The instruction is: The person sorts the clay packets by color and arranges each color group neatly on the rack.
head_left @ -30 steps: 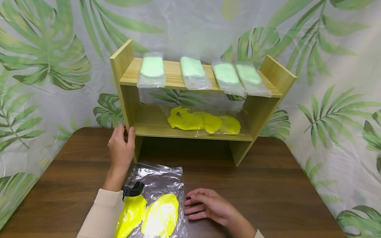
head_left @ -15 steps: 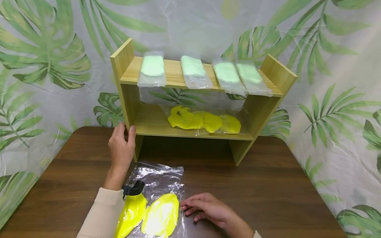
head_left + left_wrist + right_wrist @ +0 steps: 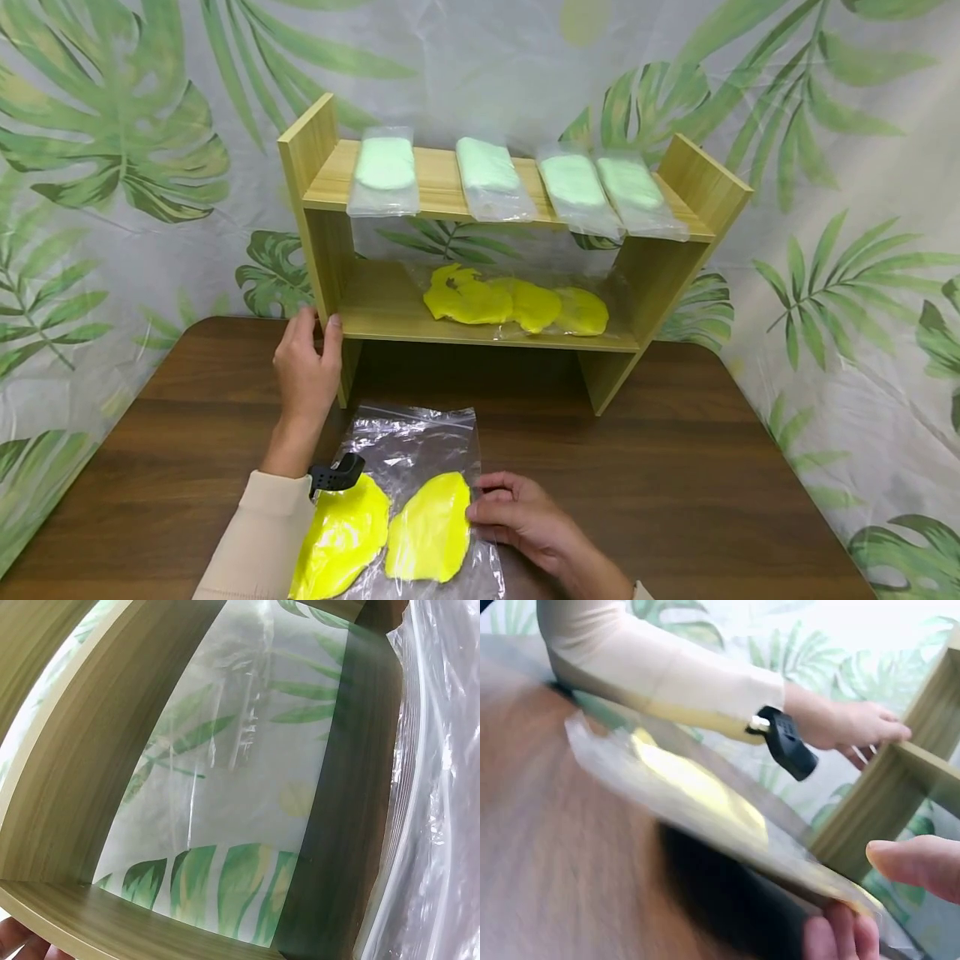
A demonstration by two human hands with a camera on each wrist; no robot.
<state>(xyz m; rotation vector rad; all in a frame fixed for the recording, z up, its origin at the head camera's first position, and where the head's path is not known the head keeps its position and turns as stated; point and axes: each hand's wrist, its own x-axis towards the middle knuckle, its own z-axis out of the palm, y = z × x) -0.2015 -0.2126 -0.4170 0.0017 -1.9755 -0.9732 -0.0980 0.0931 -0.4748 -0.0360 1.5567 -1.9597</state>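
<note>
A clear zip bag (image 3: 412,433) with two flat yellow pieces (image 3: 429,529) lies in front of the shelf. My right hand (image 3: 528,521) grips the bag's right edge, thumb on top and fingers underneath. In the right wrist view the bag (image 3: 705,791) is tilted, with that edge raised off the table. My left hand (image 3: 307,358) holds the left side panel of the small wooden shelf (image 3: 480,337), its thumb on the front edge. Only some left fingertips (image 3: 26,945) show in the left wrist view. The left forearm hides part of the bag's left side.
Several bags of pale green material (image 3: 384,167) lie along the shelf's top board, overhanging its front. More bagged yellow pieces (image 3: 468,300) overlap on the middle board. The shelf stands on a brown wooden table (image 3: 675,475), before a leaf-patterned cloth (image 3: 495,67).
My right hand has moved from beside the bag to gripping its right edge. The bag has shifted slightly right and up. My left hand stays on the shelf.
</note>
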